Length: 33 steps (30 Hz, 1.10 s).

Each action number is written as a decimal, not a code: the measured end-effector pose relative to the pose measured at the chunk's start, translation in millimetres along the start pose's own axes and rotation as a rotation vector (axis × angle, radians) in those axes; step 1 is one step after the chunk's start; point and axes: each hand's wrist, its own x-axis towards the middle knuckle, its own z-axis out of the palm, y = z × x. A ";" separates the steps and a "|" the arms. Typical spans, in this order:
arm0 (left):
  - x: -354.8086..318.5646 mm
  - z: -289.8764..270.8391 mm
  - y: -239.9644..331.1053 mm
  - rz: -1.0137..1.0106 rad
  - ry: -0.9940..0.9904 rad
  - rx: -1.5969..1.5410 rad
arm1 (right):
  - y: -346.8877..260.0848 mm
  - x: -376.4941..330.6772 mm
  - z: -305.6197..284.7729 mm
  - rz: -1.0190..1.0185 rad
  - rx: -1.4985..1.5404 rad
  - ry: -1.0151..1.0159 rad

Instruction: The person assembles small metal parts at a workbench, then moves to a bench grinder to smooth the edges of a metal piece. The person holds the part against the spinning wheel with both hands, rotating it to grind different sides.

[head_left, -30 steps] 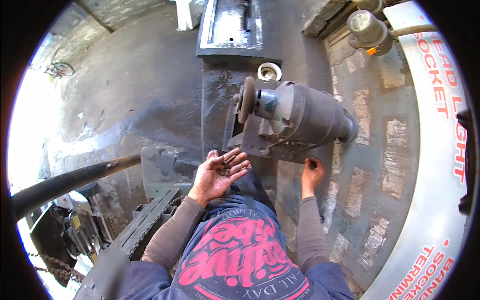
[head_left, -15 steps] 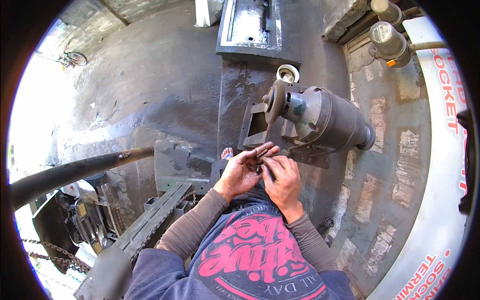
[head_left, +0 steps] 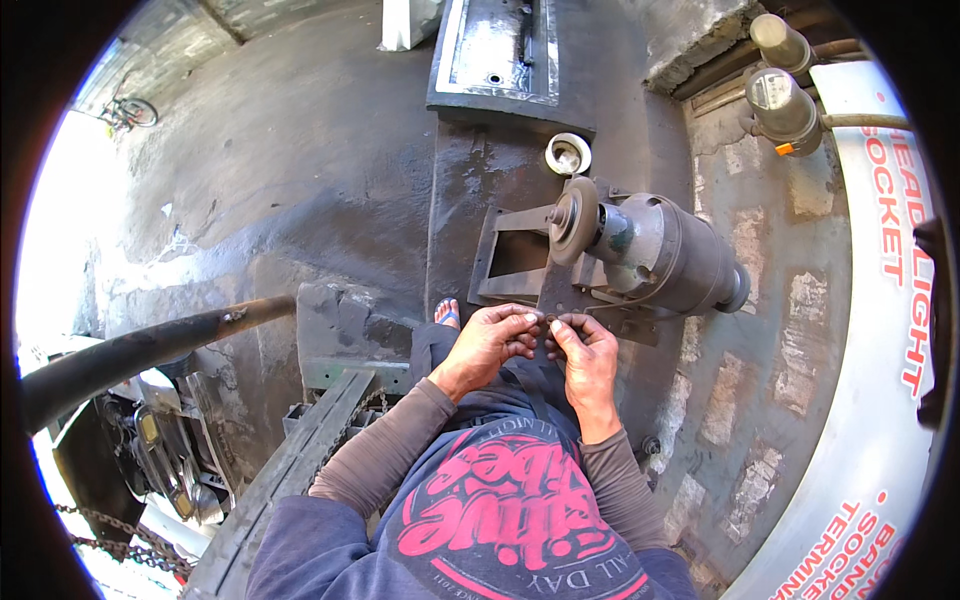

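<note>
My left hand [head_left: 485,348] is closed, thumb and forefinger pinched together and the other fingers curled in. Facing it, my right hand [head_left: 586,362] is closed in a pinch too. Between the two sets of fingertips sits a small dark metal piece [head_left: 548,318], too small to tell its kind. Whether more pieces lie inside the curled left fingers is hidden. Just beyond my hands stands a bench grinder [head_left: 678,255], a grey motor with a round grinding wheel [head_left: 574,222] on its left end. The wheel looks blurred at this size; I cannot tell whether it turns.
A metal stand frame [head_left: 512,218] holds the grinder. Behind it are a white round container [head_left: 568,154] and a long metal trough [head_left: 497,75]. A rusty pipe [head_left: 170,345] and a dark beam [head_left: 290,480] lie left; a brick wall [head_left: 735,395] runs along the right.
My left palm was open with several small metal pieces on it and my right fingers over them. Now the left fingers have curled closed, and both hands pinch at the fingertips.
</note>
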 end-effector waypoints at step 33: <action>80.5 15.9 -4.7 0.049 -0.001 -0.272 | -10.7 62.2 22.7 -0.067 0.073 0.144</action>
